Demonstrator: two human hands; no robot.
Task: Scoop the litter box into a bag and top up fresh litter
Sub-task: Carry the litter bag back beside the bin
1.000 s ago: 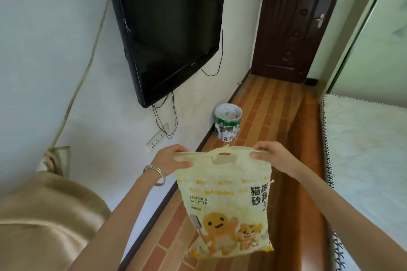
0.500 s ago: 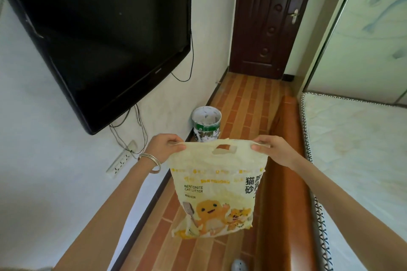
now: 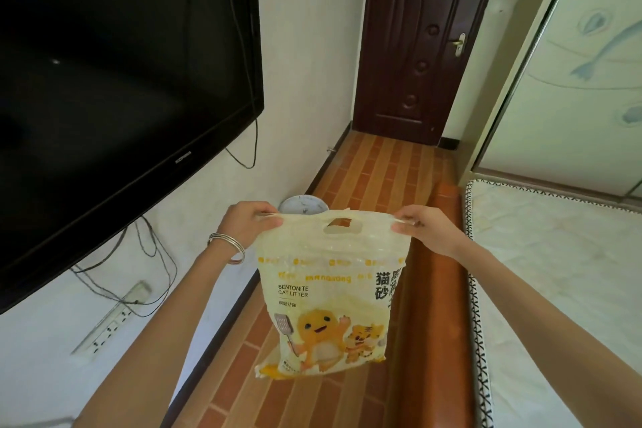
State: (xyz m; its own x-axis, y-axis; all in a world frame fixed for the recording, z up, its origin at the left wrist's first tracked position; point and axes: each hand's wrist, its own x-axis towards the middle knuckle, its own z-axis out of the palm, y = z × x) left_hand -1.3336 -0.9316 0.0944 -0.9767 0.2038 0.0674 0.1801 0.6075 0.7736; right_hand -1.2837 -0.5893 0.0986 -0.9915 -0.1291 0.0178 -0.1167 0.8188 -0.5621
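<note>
- A pale yellow bag of cat litter, printed "BENTONITE CAT LITTER" with cartoon animals, hangs in the lower middle of the frame, above the brick-patterned floor.
- The left hand pinches the bag's top left corner; a silver bangle sits on that wrist.
- The right hand pinches the top right corner, so the top edge with its cut-out handle is stretched flat between both hands.
- A round pail peeks out just behind the bag's top edge, near the wall.
- A large black television fills the upper left, with cables and a power strip below it.
- A dark wooden door stands at top centre.
- A mattress lies along the right, bordered by a brown wooden bed rail.
</note>
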